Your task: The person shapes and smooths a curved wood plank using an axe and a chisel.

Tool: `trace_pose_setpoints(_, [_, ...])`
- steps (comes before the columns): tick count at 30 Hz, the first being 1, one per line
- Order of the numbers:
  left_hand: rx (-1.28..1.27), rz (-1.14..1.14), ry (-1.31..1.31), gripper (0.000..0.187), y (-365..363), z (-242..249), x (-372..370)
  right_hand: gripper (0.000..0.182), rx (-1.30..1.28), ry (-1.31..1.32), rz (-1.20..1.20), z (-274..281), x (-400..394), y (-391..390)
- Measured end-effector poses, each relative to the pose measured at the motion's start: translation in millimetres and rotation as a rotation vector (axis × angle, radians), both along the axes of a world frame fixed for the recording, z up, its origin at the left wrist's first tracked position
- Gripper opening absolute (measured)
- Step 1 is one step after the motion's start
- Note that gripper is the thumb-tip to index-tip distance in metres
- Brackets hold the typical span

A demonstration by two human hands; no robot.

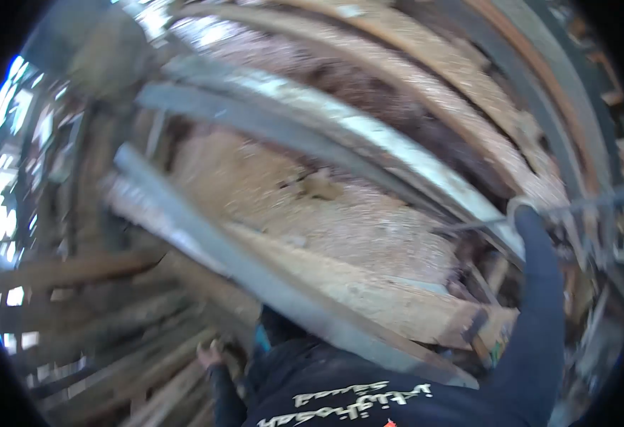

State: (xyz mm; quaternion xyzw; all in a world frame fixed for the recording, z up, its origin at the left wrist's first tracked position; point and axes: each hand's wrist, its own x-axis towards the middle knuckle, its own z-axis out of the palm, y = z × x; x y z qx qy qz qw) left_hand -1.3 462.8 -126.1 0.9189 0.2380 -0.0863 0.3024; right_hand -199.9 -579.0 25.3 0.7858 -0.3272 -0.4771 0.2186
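At the lower left, my left hand point(210, 354) is bare, with thumb and fingers apart and nothing visible between them, near rough timbers. My right arm in a dark sleeve reaches up the right side. My right hand point(522, 208), pale and blurred, is closed around a thin grey bar point(582, 205) that crosses the end of a long whitish beam point(397, 146). A grey squared beam point(255, 267) runs diagonally in front of my chest. Motion blur hides the finger detail of my right hand.
More long curved-looking beams point(426, 92) lie across the top and right. Brown, dusty ground point(355, 213) shows between timbers. Stacked dark poles point(106, 320) fill the lower left, with bright gaps behind. A large blurred brownish shape point(109, 60) is at the upper left.
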Motion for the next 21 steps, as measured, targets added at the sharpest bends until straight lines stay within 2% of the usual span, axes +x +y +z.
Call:
trace_pose_setpoints(1, [-0.023, 0.043, -0.034, 0.073, -11.0, 4.4, -1.6, 0.051, 0.023, 0.123, -0.064, 13.3, 22.1, 28.0])
trace_pose_setpoints(2, [-0.046, 0.086, -0.070, 0.073, -17.6, 2.8, -5.8, 0.062, 0.055, 0.065, -0.014, -1.4, 13.2, 31.4])
trace_pose_setpoints(3, [0.037, 0.046, -0.098, 0.072, -23.3, -1.8, -4.1, 0.041, 0.025, 0.000, 0.019, -56.3, -17.0, 13.3])
trace_pose_setpoints(4, [0.019, 0.063, -0.118, 0.072, -37.0, 2.9, -2.2, 0.047, -0.085, -0.204, -0.121, -164.5, -75.4, -50.2])
trace_pose_setpoints(5, [-0.010, 0.067, -0.129, 0.072, -48.5, -7.8, -0.5, 0.042, 0.050, 0.006, 0.096, -92.1, -41.1, 28.0])
trace_pose_setpoints(7, [-0.097, 0.049, -0.127, 0.070, -58.6, -22.7, 14.4, 0.039, 0.113, -0.065, 0.057, -33.2, -17.0, 87.5])
trace_pose_setpoints(9, [-0.138, 0.044, -0.209, 0.067, -81.1, -15.4, 32.5, 0.042, 0.102, -0.078, 0.104, -17.0, -20.9, 107.7])
trace_pose_setpoints(10, [-0.166, 0.003, -0.278, 0.064, -88.4, -6.6, 44.9, 0.039, 0.083, 0.034, 0.054, 0.5, -5.3, 128.5])
trace_pose_setpoints(13, [-0.209, -0.063, -0.296, 0.056, -96.5, 21.5, 81.0, 0.037, 0.018, -0.032, 0.035, 17.0, -18.7, 149.4])
trace_pose_setpoints(15, [-0.143, -0.129, -0.325, 0.050, -97.7, 41.0, 107.8, 0.032, -0.016, -0.326, -0.006, 61.4, -11.6, 185.5])
trace_pose_setpoints(16, [-0.110, -0.162, -0.337, 0.045, -113.1, 71.4, 122.1, 0.040, 0.020, -0.412, 0.052, 70.7, -23.9, 185.9])
trace_pose_setpoints(17, [-0.109, -0.240, -0.410, 0.043, -104.1, 58.5, 138.1, 0.037, 0.018, -0.407, 0.066, 95.2, -17.7, 205.6])
trace_pose_setpoints(18, [-0.265, -0.198, -0.440, 0.041, -108.0, 54.1, 149.7, 0.033, -0.013, -0.459, 0.052, 123.5, -6.0, 234.0])
trace_pose_setpoints(20, [-0.612, -0.076, -0.371, 0.040, -150.5, 100.6, 169.9, 0.038, -0.035, -0.409, 0.007, 175.2, 25.3, 286.0])
trace_pose_setpoints(21, [-0.658, -0.152, -0.435, 0.040, -161.6, 98.8, 180.3, 0.043, -0.028, -0.404, -0.033, 194.9, 41.6, 308.2])
